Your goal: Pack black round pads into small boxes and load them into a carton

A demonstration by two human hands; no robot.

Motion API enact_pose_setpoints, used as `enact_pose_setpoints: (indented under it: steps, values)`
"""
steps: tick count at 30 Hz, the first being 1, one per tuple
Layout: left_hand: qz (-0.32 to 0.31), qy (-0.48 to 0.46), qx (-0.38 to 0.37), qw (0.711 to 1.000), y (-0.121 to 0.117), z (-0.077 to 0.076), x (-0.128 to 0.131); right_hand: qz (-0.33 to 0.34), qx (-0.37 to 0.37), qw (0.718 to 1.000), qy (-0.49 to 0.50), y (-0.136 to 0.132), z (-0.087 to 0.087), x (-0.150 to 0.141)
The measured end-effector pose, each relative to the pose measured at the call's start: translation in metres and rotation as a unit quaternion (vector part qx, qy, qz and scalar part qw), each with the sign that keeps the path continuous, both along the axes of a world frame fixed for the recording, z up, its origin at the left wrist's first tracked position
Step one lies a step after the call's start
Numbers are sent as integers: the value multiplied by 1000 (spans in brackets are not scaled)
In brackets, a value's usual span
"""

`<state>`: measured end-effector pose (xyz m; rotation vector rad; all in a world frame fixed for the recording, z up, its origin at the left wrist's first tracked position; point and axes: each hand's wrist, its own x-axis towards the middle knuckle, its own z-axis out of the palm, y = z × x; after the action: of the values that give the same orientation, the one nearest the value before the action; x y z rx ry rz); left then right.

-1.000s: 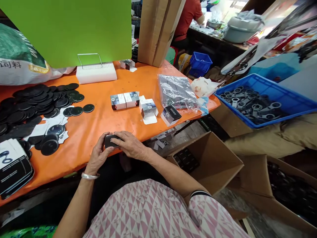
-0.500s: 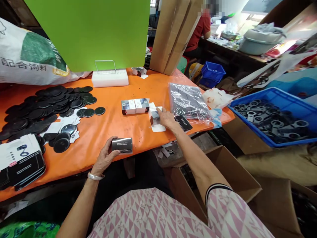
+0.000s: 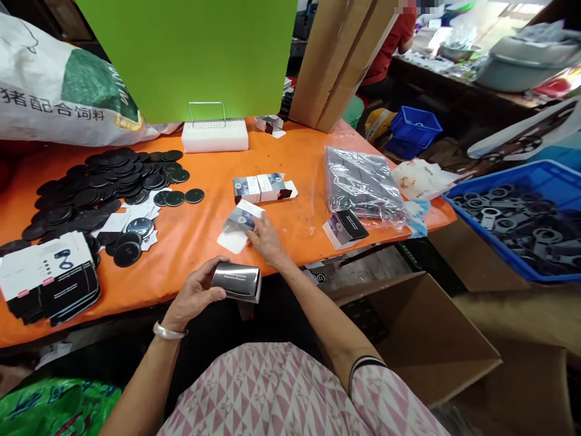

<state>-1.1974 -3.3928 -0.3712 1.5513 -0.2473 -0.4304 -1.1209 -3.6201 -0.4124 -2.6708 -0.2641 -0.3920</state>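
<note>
My left hand (image 3: 198, 289) grips a small black box (image 3: 236, 280) with white print, over the table's front edge. Beyond it, my right hand (image 3: 265, 239) is closed on the edge of an open carton (image 3: 244, 217) with a picture on its side and white flaps. A little farther back lie small picture-printed cartons (image 3: 261, 187), side by side, one with its end flap open. To the right, a black printed card (image 3: 347, 227) rests near a plastic-wrapped pack of dark pieces (image 3: 358, 181).
Black discs (image 3: 104, 181) are heaped at the left of the orange table (image 3: 290, 148), with flattened cartons (image 3: 49, 275) in front. A white foam block (image 3: 215, 137) stands by the green board (image 3: 190, 54). A blue crate (image 3: 521, 218) of ring-ended parts and an open cardboard box (image 3: 422, 333) are at right.
My right hand has moved left, bringing the open carton away from the paired cartons and towards the black box. My left hand has tilted the black box. The view has shifted.
</note>
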Motion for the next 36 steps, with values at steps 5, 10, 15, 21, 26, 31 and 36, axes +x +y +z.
enact_pose_setpoints:
  steps: [5, 10, 15, 21, 26, 31, 36]
  values:
    - [49, -46, 61, 996, -22, 3, 12, 138, 130, 977, 93, -12, 45, -31]
    - [-1, -62, -8, 998, -68, -18, 31, 140, 166, 969, 114, -53, 62, -78]
    - [152, -230, 155, 949, -79, -24, 57, -146, 73, 986, -30, -95, 35, -66]
    - [120, -230, 517, 816, -78, -29, 78, -285, -108, 952, 9, -103, 9, -53]
    - [27, -290, 587, 756, -73, -37, 79, -244, -144, 958, -47, -98, 28, -66]
    - [-31, -509, 565, 649, -23, -1, 71, -23, -50, 998, -34, -53, 39, -59]
    - [-32, -671, 514, 534, 0, 29, 49, 131, 131, 981, 52, -2, 27, -41]
